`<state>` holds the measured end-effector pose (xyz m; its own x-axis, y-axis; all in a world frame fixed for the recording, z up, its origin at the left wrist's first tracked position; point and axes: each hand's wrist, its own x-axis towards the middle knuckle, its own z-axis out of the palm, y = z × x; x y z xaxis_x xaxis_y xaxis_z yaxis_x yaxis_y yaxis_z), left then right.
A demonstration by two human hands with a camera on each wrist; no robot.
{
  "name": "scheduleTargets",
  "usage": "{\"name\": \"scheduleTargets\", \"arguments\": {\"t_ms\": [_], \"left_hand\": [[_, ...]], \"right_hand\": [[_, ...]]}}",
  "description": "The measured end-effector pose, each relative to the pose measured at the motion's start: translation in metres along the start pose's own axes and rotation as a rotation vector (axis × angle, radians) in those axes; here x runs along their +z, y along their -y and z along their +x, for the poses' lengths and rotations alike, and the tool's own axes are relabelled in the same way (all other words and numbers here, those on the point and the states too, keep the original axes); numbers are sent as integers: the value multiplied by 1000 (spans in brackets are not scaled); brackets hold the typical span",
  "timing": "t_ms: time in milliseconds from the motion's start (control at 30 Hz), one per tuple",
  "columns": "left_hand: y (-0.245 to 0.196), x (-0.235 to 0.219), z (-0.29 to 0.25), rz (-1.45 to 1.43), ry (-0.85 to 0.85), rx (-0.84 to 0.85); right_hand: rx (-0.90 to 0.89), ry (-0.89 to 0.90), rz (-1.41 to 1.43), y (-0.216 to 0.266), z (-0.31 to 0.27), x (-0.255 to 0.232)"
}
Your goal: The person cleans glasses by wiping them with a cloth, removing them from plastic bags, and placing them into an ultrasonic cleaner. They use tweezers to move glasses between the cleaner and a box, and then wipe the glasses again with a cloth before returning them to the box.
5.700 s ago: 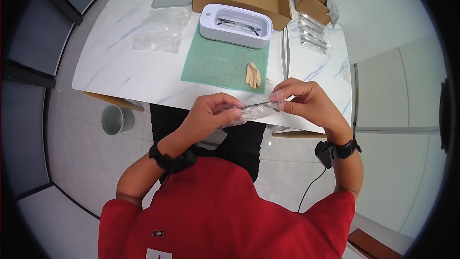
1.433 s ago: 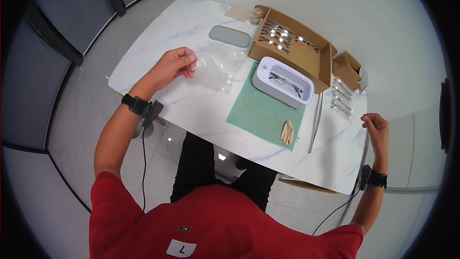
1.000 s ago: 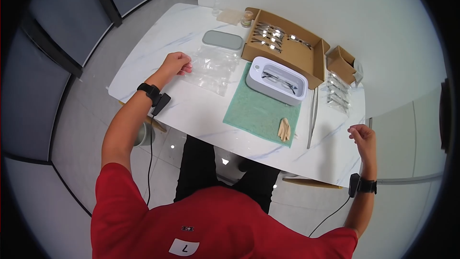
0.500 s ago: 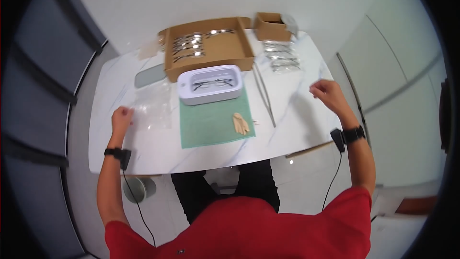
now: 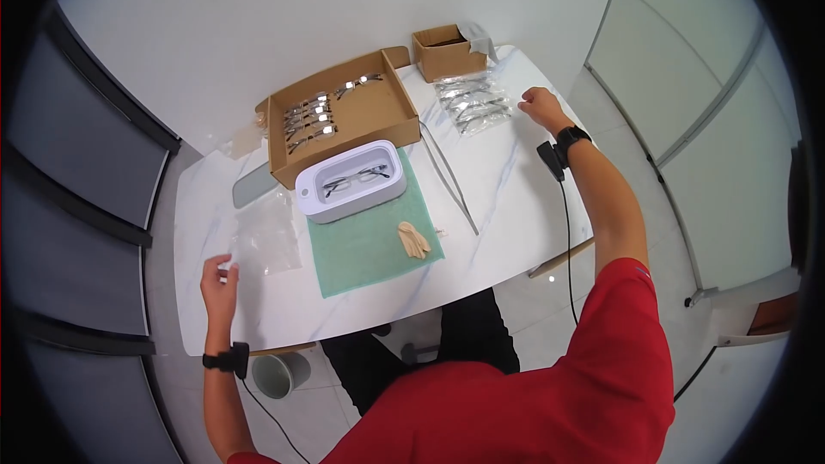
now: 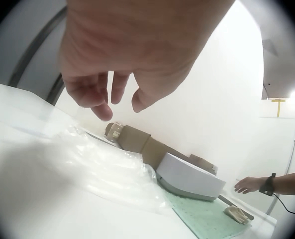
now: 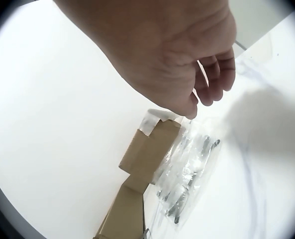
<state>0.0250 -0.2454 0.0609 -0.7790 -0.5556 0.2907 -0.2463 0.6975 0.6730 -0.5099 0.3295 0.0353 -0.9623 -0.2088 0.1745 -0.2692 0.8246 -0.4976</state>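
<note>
My left hand (image 5: pixel 219 288) hovers at the left side of the table, fingers loosely bent and holding nothing. Beside it lie flat clear plastic bags (image 5: pixel 265 236), which also show below the hand in the left wrist view. On the right, my right hand (image 5: pixel 541 110) is nearest a row of eyeglasses in clear bags (image 5: pixel 473 103). Its fingers are relaxed with nothing between them, above the bags in the right wrist view. At the middle, a white ultrasonic cleaner (image 5: pixel 365 199) has a pair of eyeglasses (image 5: pixel 357 179) in its tub.
Behind the cleaner stands a cardboard tray (image 5: pixel 378 107) with several eyeglasses. A small cardboard box (image 5: pixel 449 58) is at the back right. A green towel (image 5: pixel 361 258) bears a beige cloth (image 5: pixel 413 241). Grey tweezers (image 5: pixel 451 180) lie right of it; a grey lid (image 5: pixel 255 186) lies left.
Earlier, both hands held a bagged pair of eyeglasses over the table's front edge; now both are without it. My right hand has moved forward to the bagged eyeglasses. The head view has turned right.
</note>
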Motion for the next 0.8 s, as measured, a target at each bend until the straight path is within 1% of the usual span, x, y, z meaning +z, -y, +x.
{"name": "scheduleTargets", "arguments": {"t_ms": [133,233,267,367,467,533,600,633,733,800], "left_hand": [[-35,-12,-45,-86,89,-65],[-29,-12,-66,-178,94,-98],[-25,-11,-71,-220,88,-102],[-40,-6,-76,-244,113,-82],[-77,6,-74,-242,166,-41],[-98,17,-71,-254,211,1],[-116,31,-69,-289,259,58],[-129,38,-69,-314,302,29],[-152,64,-69,-354,395,108],[-167,82,-69,-421,430,129]], "right_hand": [[74,15,-34,5,5,14],[92,67,-69,7,6,15],[83,48,-46,7,5,15],[39,-9,44,6,-1,13],[-77,-46,159,19,-6,-4],[-188,-51,220,52,-22,-34],[-279,-9,261,94,-46,-68],[-323,14,280,115,-59,-85],[-424,47,260,165,-93,-123],[-434,110,362,191,-115,-140]]}}
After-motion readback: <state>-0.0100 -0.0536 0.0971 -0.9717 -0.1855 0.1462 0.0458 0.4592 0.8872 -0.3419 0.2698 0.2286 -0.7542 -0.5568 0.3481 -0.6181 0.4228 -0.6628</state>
